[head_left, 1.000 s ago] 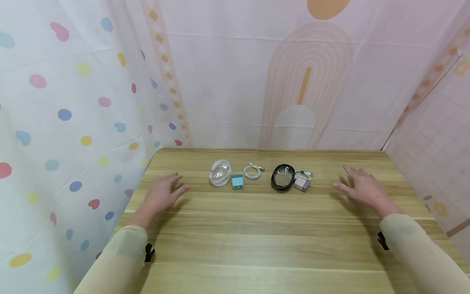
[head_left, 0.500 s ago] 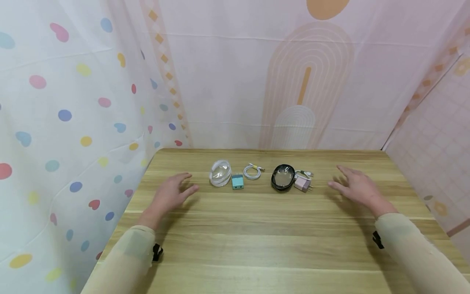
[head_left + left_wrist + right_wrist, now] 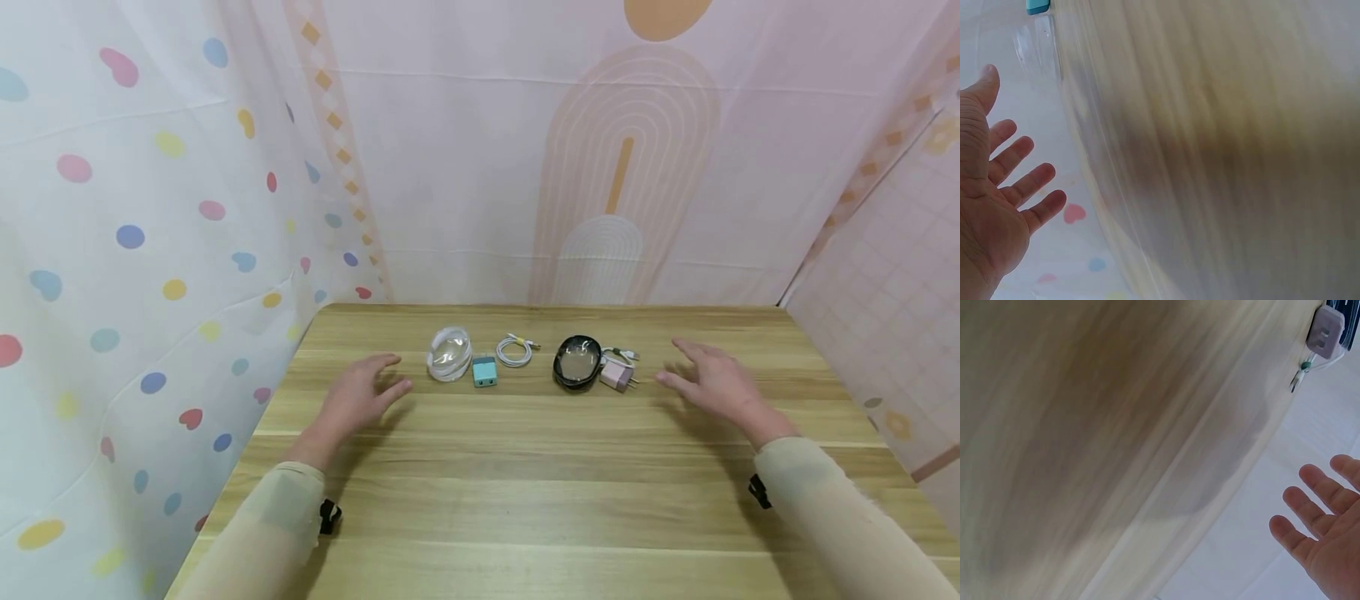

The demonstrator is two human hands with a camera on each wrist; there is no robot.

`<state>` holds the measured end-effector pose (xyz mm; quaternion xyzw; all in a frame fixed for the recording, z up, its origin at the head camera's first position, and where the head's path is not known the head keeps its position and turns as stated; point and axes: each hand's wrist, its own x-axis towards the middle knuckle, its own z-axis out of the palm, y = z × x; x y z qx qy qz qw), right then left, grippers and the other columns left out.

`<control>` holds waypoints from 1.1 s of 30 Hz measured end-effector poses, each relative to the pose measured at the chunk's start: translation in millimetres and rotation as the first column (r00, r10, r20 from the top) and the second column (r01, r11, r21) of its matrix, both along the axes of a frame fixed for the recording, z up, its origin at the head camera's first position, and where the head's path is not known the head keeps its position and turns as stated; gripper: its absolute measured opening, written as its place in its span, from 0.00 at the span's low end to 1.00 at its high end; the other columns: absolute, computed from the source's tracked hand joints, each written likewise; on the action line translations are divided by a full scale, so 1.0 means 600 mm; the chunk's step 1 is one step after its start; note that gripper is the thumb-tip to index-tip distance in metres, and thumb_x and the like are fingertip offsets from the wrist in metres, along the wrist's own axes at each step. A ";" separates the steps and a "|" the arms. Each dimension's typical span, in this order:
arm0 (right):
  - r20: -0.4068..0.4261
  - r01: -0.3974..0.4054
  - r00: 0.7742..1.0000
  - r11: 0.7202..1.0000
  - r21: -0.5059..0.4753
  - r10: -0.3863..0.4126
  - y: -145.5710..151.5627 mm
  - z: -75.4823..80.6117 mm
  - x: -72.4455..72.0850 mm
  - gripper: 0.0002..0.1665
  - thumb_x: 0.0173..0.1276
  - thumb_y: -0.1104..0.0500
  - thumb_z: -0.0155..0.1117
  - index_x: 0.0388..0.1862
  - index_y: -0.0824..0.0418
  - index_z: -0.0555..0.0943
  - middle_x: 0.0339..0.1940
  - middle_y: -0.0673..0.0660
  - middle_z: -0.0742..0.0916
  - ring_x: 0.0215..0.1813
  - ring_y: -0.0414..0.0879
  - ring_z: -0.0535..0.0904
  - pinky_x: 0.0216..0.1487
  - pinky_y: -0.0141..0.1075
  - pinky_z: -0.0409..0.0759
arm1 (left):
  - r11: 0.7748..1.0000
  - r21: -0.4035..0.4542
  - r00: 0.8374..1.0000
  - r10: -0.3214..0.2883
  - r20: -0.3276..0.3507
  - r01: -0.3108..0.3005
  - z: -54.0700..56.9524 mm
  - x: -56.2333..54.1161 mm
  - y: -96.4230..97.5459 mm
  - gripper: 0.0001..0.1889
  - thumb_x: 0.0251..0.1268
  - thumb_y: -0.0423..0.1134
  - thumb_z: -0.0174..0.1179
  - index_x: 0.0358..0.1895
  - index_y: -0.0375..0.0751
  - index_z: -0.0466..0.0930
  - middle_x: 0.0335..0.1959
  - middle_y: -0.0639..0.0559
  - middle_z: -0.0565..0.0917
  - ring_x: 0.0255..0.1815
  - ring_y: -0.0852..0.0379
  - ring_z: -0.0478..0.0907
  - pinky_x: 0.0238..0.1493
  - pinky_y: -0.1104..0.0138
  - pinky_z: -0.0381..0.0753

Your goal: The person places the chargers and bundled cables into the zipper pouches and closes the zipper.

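Observation:
My left hand hovers over the left of the table, fingers spread and holding nothing. Nearest to it lies a coil of flat white band or cable with a clear middle. Beside that coil is a teal charger plug, with a thin coiled white cable behind and to its right. On the right, my right hand is held above the table, palm and fingers relaxed around nothing. A pale pink charger plug is nearest to it, touching or close to a small white cable and a black coil.
The wooden table ends at a back edge against a pale patterned curtain. A curtain with coloured dots hangs along the left side. Another pale curtain hangs on the right.
Both hands have moved inward over the table, the left hand to the right and the right hand to the left. The cables and plugs lie where they were.

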<state>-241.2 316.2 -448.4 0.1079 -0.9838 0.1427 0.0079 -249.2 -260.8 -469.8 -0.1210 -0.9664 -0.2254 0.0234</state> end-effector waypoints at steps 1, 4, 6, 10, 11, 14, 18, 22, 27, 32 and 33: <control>-0.002 -0.002 1.000 1.000 0.000 0.002 -0.002 0.000 0.000 0.53 0.80 0.30 0.56 0.85 0.67 0.61 0.79 0.78 0.71 0.77 0.81 0.66 0.76 0.75 0.64 | 1.000 0.004 1.000 -0.002 -0.004 0.002 -0.001 0.000 0.001 0.34 0.77 0.54 0.64 0.77 0.38 0.72 0.78 0.33 0.73 0.79 0.29 0.69 0.80 0.35 0.66; -0.006 -0.009 1.000 1.000 -0.004 0.009 -0.008 -0.002 0.001 0.52 0.80 0.30 0.56 0.85 0.66 0.61 0.79 0.77 0.71 0.77 0.81 0.66 0.76 0.75 0.64 | 1.000 0.012 1.000 -0.011 -0.023 0.011 -0.002 -0.001 0.004 0.33 0.77 0.54 0.65 0.75 0.37 0.74 0.77 0.33 0.75 0.78 0.29 0.71 0.79 0.35 0.67; -0.011 -0.015 1.000 1.000 -0.007 0.015 -0.013 -0.002 0.001 0.52 0.80 0.31 0.57 0.85 0.66 0.61 0.79 0.77 0.71 0.78 0.80 0.66 0.76 0.75 0.64 | 1.000 0.015 0.999 -0.018 -0.035 0.018 -0.005 -0.002 0.006 0.33 0.76 0.53 0.66 0.74 0.36 0.75 0.76 0.33 0.76 0.77 0.29 0.72 0.79 0.35 0.69; -0.023 -0.025 0.999 1.000 -0.013 0.025 -0.023 -0.003 0.002 0.51 0.80 0.32 0.58 0.85 0.65 0.61 0.79 0.76 0.72 0.78 0.79 0.66 0.77 0.75 0.64 | 0.999 0.026 0.999 -0.028 -0.047 0.029 -0.009 -0.002 0.012 0.32 0.75 0.52 0.67 0.73 0.35 0.76 0.74 0.33 0.77 0.76 0.29 0.73 0.78 0.35 0.70; -0.026 -0.029 0.999 1.000 -0.010 0.028 -0.026 -0.003 0.003 0.51 0.79 0.32 0.59 0.85 0.65 0.61 0.79 0.76 0.72 0.78 0.79 0.66 0.77 0.75 0.64 | 0.999 0.030 0.998 -0.028 -0.049 0.030 -0.010 -0.002 0.013 0.32 0.75 0.52 0.67 0.73 0.35 0.76 0.74 0.33 0.78 0.76 0.29 0.73 0.78 0.35 0.70; -0.033 -0.036 0.999 0.999 -0.009 0.036 -0.035 -0.005 0.004 0.50 0.79 0.33 0.60 0.85 0.64 0.62 0.79 0.76 0.73 0.78 0.79 0.67 0.77 0.74 0.65 | 0.999 0.037 0.998 -0.031 -0.052 0.033 -0.011 -0.001 0.016 0.32 0.75 0.51 0.67 0.73 0.35 0.76 0.74 0.33 0.78 0.76 0.30 0.74 0.78 0.35 0.70; -0.037 -0.052 0.998 0.998 -0.017 0.052 -0.050 -0.006 0.008 0.50 0.78 0.33 0.61 0.85 0.62 0.62 0.79 0.75 0.72 0.78 0.78 0.67 0.78 0.73 0.64 | 0.999 0.036 0.999 -0.032 -0.043 0.034 -0.011 0.000 0.021 0.32 0.75 0.51 0.67 0.74 0.36 0.75 0.74 0.34 0.78 0.76 0.30 0.73 0.78 0.36 0.69; -0.047 -0.062 0.997 0.998 -0.018 0.061 -0.065 -0.009 0.012 0.51 0.77 0.32 0.62 0.85 0.62 0.63 0.79 0.75 0.73 0.78 0.78 0.68 0.77 0.73 0.66 | 0.999 0.036 0.999 -0.036 -0.039 0.038 -0.012 0.002 0.027 0.32 0.75 0.52 0.67 0.74 0.36 0.75 0.74 0.34 0.78 0.76 0.30 0.73 0.78 0.35 0.69; -0.084 -0.083 0.993 0.996 -0.020 0.081 -0.082 -0.011 0.017 0.49 0.76 0.34 0.65 0.83 0.61 0.67 0.77 0.74 0.77 0.76 0.76 0.72 0.74 0.72 0.71 | 0.999 0.036 0.999 -0.032 -0.034 0.033 -0.015 0.006 0.032 0.32 0.75 0.52 0.67 0.74 0.37 0.76 0.75 0.34 0.78 0.76 0.30 0.73 0.78 0.35 0.70; -0.128 -0.117 0.985 0.993 -0.023 0.113 -0.100 -0.013 0.026 0.45 0.75 0.38 0.69 0.80 0.63 0.71 0.74 0.73 0.79 0.74 0.74 0.75 0.73 0.69 0.75 | 0.999 0.032 0.999 -0.023 -0.024 0.023 -0.014 0.009 0.034 0.32 0.76 0.53 0.66 0.74 0.39 0.75 0.75 0.35 0.77 0.77 0.31 0.72 0.78 0.35 0.69; -0.138 -0.124 0.983 0.992 -0.027 0.119 -0.104 -0.014 0.028 0.45 0.75 0.39 0.69 0.79 0.63 0.72 0.74 0.73 0.80 0.73 0.74 0.76 0.72 0.69 0.75 | 0.999 0.031 1.000 -0.021 -0.022 0.022 -0.013 0.009 0.035 0.32 0.76 0.53 0.66 0.74 0.39 0.75 0.76 0.35 0.77 0.77 0.31 0.72 0.78 0.35 0.69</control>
